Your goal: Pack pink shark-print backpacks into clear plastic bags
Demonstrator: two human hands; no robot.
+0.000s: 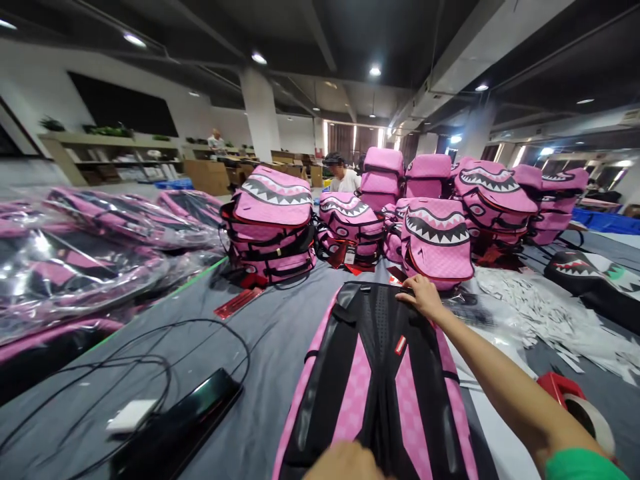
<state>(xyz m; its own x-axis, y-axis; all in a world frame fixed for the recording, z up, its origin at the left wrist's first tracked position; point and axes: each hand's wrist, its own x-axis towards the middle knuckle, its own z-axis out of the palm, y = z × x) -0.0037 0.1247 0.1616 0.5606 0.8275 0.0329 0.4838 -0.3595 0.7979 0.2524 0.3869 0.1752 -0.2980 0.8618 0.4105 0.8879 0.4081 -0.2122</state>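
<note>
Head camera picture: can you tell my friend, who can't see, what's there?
A person's right hand touches the top of a pink-and-black backpack lying straps-up on a gray table, the left hand near its lower end. Behind it stand pink backpacks with toothy prints; plastic-wrapped bags lie to the left.

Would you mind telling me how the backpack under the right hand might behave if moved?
The backpack would probably flex yet roughly keep its shape, since it looks like padded fabric. Lying broad and flat, it would likely slide rather than tip.
</note>
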